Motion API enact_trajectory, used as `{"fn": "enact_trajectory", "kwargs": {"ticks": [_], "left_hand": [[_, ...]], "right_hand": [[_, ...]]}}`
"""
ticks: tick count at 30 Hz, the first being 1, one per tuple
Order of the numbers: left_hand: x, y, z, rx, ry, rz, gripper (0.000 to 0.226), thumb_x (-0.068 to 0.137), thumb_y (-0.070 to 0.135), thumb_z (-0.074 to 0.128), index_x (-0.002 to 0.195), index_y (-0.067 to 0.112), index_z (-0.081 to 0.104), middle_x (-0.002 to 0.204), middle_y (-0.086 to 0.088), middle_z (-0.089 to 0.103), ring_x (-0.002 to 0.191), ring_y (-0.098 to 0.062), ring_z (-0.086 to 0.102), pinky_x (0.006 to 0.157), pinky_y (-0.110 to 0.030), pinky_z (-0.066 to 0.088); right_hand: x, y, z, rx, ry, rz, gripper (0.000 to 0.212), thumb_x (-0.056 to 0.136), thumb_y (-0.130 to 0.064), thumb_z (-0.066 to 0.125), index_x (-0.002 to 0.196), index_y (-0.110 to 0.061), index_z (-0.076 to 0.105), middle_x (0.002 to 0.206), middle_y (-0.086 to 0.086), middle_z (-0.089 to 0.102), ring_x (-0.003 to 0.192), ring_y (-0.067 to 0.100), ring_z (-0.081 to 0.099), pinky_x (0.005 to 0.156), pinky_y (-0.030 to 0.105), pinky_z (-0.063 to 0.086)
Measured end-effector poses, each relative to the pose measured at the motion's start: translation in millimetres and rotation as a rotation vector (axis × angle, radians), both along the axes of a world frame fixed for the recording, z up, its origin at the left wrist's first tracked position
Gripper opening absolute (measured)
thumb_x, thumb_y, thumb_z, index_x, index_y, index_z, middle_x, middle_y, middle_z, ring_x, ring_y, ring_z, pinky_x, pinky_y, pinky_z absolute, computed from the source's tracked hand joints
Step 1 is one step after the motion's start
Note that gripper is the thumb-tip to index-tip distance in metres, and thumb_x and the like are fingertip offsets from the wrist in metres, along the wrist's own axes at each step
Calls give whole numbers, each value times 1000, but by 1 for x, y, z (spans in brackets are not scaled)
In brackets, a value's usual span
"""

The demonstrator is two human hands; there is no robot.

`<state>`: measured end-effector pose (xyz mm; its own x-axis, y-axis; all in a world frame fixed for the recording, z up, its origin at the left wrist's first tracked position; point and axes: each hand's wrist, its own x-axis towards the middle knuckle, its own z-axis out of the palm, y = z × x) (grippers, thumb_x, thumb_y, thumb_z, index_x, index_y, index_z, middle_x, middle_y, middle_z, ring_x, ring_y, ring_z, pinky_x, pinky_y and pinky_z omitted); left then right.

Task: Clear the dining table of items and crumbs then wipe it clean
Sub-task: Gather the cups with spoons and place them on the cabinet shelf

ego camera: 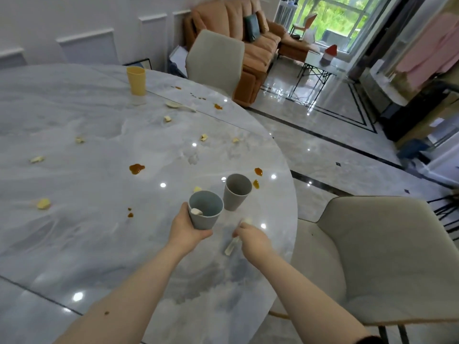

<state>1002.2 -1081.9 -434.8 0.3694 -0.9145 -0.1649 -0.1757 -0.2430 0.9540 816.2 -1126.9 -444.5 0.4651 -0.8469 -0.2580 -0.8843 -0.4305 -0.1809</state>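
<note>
My left hand (187, 228) grips a blue-grey cup (206, 210) just above the marble table (99, 120); a white spoon end lies inside the cup. My right hand (252, 238) pinches a pale spoon (233, 245) close to the table's near right edge. A grey cup (237, 191) stands upright just behind the held cup. A yellow cup (136, 80) stands far back on the table. Another pale spoon (179, 105) lies near it. Yellowish food crumbs (43, 203) and brown sauce spots (136, 168) are scattered over the top.
A beige chair (387, 256) stands at the table's right side, and another beige chair (216, 58) at its far edge. Beyond lie an orange sofa (255, 38), a small side table (320, 65) and glossy floor.
</note>
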Motion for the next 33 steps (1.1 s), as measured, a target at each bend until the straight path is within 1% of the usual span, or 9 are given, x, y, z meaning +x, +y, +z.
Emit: {"fn": "enact_trajectory", "kwargs": {"ticks": [2,5,9,12,14,17,23,28,33], "left_hand": [[-9,-8,-8,9,12,42,67,53,0,86,103,18,45,98,-2,59,91,-18,57,76,-31,47],[-17,-18,-18,10,31,92,68,52,-1,86,103,17,46,95,0,59,88,-16,57,73,-26,44],[-24,-26,-23,13,25,135,69,52,-1,86,104,19,46,97,0,59,88,-15,57,70,-22,42],[-27,-31,-23,24,21,163,71,49,5,87,105,20,46,98,0,60,89,-16,57,73,-25,42],[-29,-35,-21,28,10,186,69,52,1,86,105,20,45,99,0,59,90,-15,56,74,-25,41],[-29,-39,-17,21,21,203,68,52,1,86,103,18,46,97,-1,59,89,-16,56,74,-24,40],[-25,-51,-10,2,-28,301,65,53,1,86,101,18,44,97,-3,57,89,-20,56,73,-29,41],[-28,-57,3,-33,-41,311,65,55,-1,85,100,17,42,98,-2,55,88,-19,52,72,-29,39],[-32,-56,11,-43,-13,295,65,57,-1,85,102,18,41,101,-2,53,91,-19,51,75,-30,40]], "right_hand": [[0,-12,-9,-31,83,139,28,89,-7,50,115,-9,60,122,11,54,111,31,51,94,34,40],[3,-25,-20,-98,180,369,15,79,-3,58,93,-5,64,99,15,59,89,36,60,75,41,48],[5,-45,-30,-180,177,543,15,57,-11,78,65,-13,65,69,5,62,59,25,62,54,26,49],[10,-53,-24,-226,155,621,14,64,-15,78,74,-11,69,78,8,65,67,26,63,57,27,47],[10,-55,-18,-175,123,611,15,79,-9,65,93,-4,66,93,16,64,83,31,62,66,34,48],[-1,-57,-13,-176,3,566,22,65,-9,76,81,-10,61,74,9,62,63,27,63,48,27,46],[-15,-76,25,-277,-248,472,15,85,-11,59,100,-11,60,91,8,60,74,28,61,56,40,51],[-11,-84,74,-556,-598,414,12,85,-10,58,97,-11,60,88,4,64,73,16,58,57,23,46],[-1,-89,76,-466,-640,259,13,84,-6,61,96,-12,61,89,1,65,79,14,57,64,22,44]]}}
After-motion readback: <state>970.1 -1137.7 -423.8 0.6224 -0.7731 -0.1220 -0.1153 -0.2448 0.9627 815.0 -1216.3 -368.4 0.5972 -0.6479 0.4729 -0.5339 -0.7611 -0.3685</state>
